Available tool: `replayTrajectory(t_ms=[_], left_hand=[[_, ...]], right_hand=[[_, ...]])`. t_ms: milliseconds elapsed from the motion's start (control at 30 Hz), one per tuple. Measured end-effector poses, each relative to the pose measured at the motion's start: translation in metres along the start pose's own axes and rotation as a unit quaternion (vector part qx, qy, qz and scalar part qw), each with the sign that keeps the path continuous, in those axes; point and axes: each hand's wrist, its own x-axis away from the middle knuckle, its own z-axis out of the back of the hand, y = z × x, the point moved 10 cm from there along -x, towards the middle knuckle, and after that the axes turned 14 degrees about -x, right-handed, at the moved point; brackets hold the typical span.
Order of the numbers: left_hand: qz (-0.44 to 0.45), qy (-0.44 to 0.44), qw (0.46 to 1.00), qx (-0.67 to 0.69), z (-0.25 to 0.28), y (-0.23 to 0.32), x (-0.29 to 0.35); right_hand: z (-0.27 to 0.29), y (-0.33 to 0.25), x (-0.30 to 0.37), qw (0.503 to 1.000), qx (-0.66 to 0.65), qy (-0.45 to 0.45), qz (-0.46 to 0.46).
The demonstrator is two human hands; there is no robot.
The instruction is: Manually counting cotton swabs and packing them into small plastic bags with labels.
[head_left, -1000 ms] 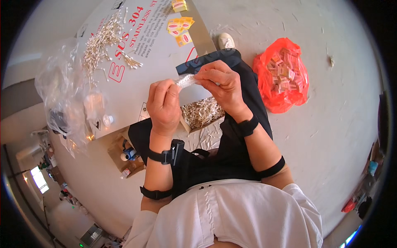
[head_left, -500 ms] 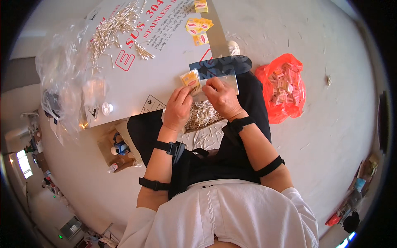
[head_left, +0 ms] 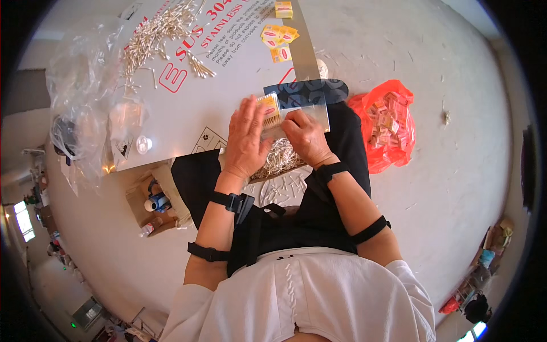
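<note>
A small clear packet of cotton swabs with a yellow card (head_left: 271,108) lies at the near edge of the metal-look table. My left hand (head_left: 246,139) lies along its left side, fingers stretched out and held straight. Beside the packet's lower right corner is my right hand (head_left: 307,138), its fingers curled in a pinch; what they hold is hidden. Just under both hands, on my lap, loose cotton swabs (head_left: 280,157) fill an open box. A dark patterned strip (head_left: 307,93) rests beyond my right hand across the table's edge.
More loose swabs (head_left: 162,34) are heaped on the table (head_left: 188,122) at the far left, by a crumpled clear bag (head_left: 85,97). Yellow cards (head_left: 279,35) lie at the far edge. A red bag of small packets (head_left: 390,122) stands on the right; a cardboard box (head_left: 139,199) sits lower left.
My left hand has gone from a pinch at the packet to straight fingers laid along its left side. My right hand stays curled in nearly the same place.
</note>
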Motion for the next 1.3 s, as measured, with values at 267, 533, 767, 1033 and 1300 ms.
replayTrajectory(t_ms=[267, 533, 767, 1033, 1300], left_hand=[[-0.108, -0.157, 0.969, -0.158, -0.033, 0.013, 0.007], [0.022, 0.072, 0.988, 0.137, 0.031, 0.0, 0.001], [0.058, 0.173, 0.962, 0.204, 0.085, 0.009, 0.011], [0.037, 0.192, 0.963, 0.183, 0.11, 0.035, 0.017], [0.125, 0.162, 0.948, 0.243, 0.113, 0.022, 0.023]], right_hand=[[-0.001, -0.012, -0.007, 0.999, 0.034, -0.016, 0.029], [0.029, -0.019, -0.028, 0.99, -0.12, 0.049, -0.057], [0.043, -0.059, -0.034, 0.985, -0.158, 0.027, -0.058], [0.049, -0.097, -0.04, 0.972, -0.231, 0.047, -0.006], [0.054, -0.101, -0.044, 0.983, -0.183, 0.003, 0.002]])
